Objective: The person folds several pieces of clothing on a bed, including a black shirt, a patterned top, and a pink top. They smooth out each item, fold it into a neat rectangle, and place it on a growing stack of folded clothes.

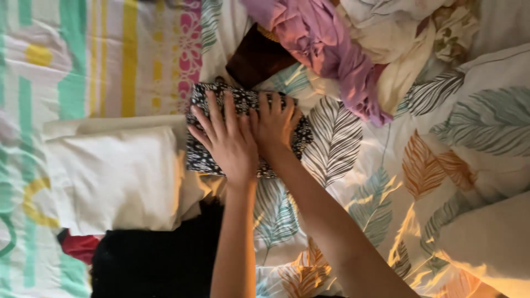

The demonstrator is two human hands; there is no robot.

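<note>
Hands flat on a folded patterned cloth (245, 129)
Left hand (226, 140) and right hand (274, 127) press open-palmed; an unfolded clothes pile (353, 44) lies just beyond it.

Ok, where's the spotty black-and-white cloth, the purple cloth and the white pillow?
spotty black-and-white cloth (200, 157), head view, lower left corner beside the hands.
purple cloth (326, 47), head view, middle of its crumpled folds.
white pillow (110, 176), head view, centre of its top face.

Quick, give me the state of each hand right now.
Left hand: open, fingers spread, pressed flat on the folded black-and-white patterned cloth.
Right hand: open, flat on the same cloth, beside the left hand.
</note>
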